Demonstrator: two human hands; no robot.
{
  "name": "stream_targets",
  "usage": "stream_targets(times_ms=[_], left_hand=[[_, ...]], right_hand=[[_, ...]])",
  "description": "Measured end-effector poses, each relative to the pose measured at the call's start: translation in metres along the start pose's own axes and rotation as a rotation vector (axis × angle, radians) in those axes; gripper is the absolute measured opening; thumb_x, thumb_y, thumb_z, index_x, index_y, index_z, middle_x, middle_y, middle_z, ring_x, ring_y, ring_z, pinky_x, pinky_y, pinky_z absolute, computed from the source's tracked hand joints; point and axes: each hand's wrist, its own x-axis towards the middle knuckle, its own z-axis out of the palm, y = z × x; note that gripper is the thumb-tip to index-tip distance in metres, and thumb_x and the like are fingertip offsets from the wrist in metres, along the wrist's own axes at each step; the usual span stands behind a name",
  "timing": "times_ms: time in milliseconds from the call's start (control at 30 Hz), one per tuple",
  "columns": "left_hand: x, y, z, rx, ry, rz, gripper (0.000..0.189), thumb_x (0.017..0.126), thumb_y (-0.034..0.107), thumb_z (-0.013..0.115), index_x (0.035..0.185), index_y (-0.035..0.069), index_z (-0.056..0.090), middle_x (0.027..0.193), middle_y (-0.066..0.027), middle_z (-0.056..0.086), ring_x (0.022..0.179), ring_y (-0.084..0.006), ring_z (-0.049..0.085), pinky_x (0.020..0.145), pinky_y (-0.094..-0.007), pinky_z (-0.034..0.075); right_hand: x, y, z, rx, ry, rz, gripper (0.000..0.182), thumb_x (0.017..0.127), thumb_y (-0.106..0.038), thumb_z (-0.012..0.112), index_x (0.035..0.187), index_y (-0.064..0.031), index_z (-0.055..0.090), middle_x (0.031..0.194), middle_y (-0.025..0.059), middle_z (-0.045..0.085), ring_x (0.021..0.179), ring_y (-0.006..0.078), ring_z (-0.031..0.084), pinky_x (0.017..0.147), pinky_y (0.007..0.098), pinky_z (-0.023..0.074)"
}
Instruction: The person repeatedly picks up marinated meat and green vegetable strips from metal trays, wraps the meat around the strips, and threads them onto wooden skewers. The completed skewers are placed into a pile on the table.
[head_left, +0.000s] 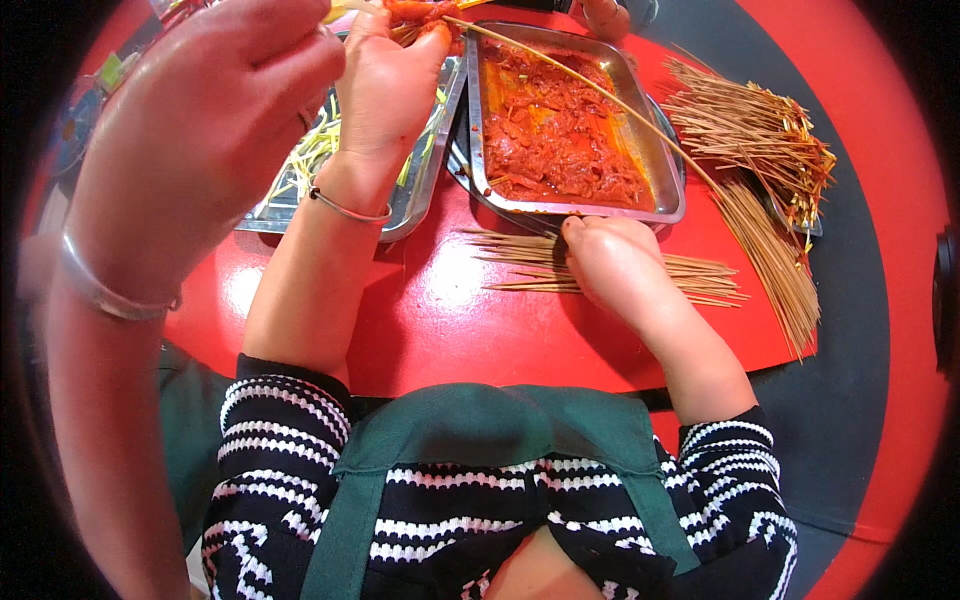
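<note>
My left hand (390, 86) is raised over the far end of the left tray. Its fingers hold red-sauced food (416, 13), and a long bamboo skewer (570, 71) runs from there down to the right across the meat tray. My right hand (619, 259), fingers curled, rests over a loose row of bamboo skewers (697, 281) on the red table. Its fingertips are hidden, so any grip on a skewer cannot be made out. Just beyond it, a steel tray (592, 208) holds sliced meat (562, 124) in red oily sauce.
Another person's forearm (112, 420) and hand (202, 135) loom at left, close to the camera. A steel tray (420, 202) holds pale green shreds (319, 146). Right of the meat lie piled skewers (739, 124) with sauced ends and a skewer bundle (776, 262). Another hand (606, 19) shows at the far edge.
</note>
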Motion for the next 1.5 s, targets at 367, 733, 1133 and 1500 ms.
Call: stream_targets(times_ms=[367, 733, 1133, 1500], left_hand=[[-0.009, -0.002, 0.000, 0.269, -0.018, 0.135, 0.013, 0.082, 0.001, 0.058, 0.094, -0.001, 0.060, 0.085, -0.0074, 0.066, 0.076, -0.0116, 0.062, 0.071, -0.0236, 0.048], [-0.026, 0.003, 0.025, -0.080, -0.026, 0.064, 0.015, 0.078, -0.002, 0.060, 0.092, 0.000, 0.058, 0.086, -0.0038, 0.065, 0.077, -0.0069, 0.058, 0.071, -0.0220, 0.047], [-0.030, 0.012, 0.026, -0.077, -0.055, 0.106, 0.012, 0.081, -0.002, 0.058, 0.093, 0.000, 0.059, 0.091, -0.0053, 0.063, 0.082, -0.0104, 0.058, 0.076, -0.0231, 0.046], [-0.038, 0.020, 0.028, -0.109, -0.113, -0.024, 0.014, 0.084, 0.000, 0.058, 0.097, 0.000, 0.059, 0.094, -0.0064, 0.064, 0.086, -0.0108, 0.059, 0.078, -0.0234, 0.047]], right_hand=[[0.005, 0.012, -0.068, 1.067, 0.362, -0.092, 0.016, 0.079, -0.005, 0.060, 0.094, -0.0021, 0.063, 0.078, 0.0083, 0.062, 0.074, 0.0113, 0.058, 0.066, 0.0263, 0.0461], [0.051, 0.029, -0.060, 0.868, 0.504, -0.042, 0.022, 0.079, -0.008, 0.057, 0.099, 0.0002, 0.062, 0.090, 0.0131, 0.065, 0.080, 0.0198, 0.062, 0.074, 0.0291, 0.0475], [0.067, 0.019, -0.048, 0.981, 0.621, -0.098, 0.022, 0.080, -0.006, 0.054, 0.099, 0.0017, 0.061, 0.091, 0.0114, 0.065, 0.082, 0.0162, 0.061, 0.074, 0.0291, 0.0471], [0.068, 0.013, -0.047, 1.063, 0.605, -0.052, 0.022, 0.080, -0.006, 0.054, 0.100, 0.0010, 0.061, 0.091, 0.0105, 0.064, 0.084, 0.0147, 0.059, 0.075, 0.0285, 0.0465]])
